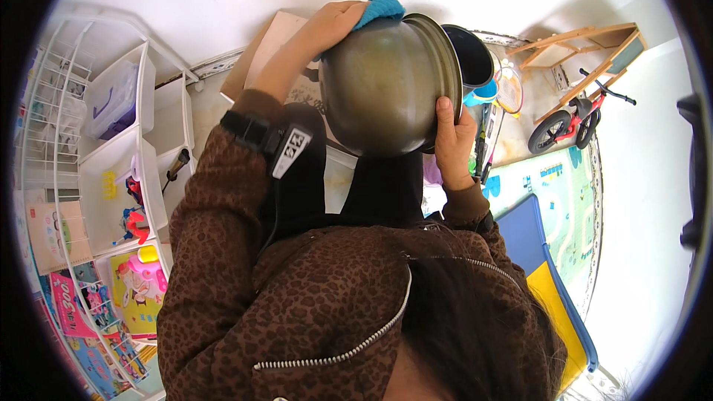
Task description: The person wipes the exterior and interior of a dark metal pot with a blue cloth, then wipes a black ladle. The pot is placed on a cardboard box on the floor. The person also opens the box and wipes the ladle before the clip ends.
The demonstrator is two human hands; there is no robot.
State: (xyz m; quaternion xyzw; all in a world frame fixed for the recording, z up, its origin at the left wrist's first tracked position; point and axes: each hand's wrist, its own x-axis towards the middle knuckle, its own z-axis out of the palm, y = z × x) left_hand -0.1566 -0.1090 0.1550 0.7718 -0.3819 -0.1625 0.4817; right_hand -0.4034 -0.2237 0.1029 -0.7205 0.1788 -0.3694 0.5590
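Observation:
A round bronze-coloured metal pot (pixel 384 89), like a rice cooker's inner pot, is tilted on its side above my knees. Its flanged rim faces right, so I cannot see inside. My left hand (pixel 337 25) presses a blue cloth (pixel 381 8) against the upper side of the pot, with the fingertips hidden by the cloth. On the right, my right hand (pixel 454 142) grips the rim, thumb on the outer wall and fingers behind it. A cardboard box (pixel 278 50) bearing writing is partly hidden behind the pot and my left forearm.
White storage bins (pixel 120 189) with toys and a white wire rack (pixel 67 122) of books stand at left. To the right are a dark bucket (pixel 470 55), badminton rackets (pixel 508 89), a wooden easel (pixel 585 67), a red balance bike (pixel 568 122), a play mat (pixel 562 195) and a blue-and-yellow panel (pixel 535 256).

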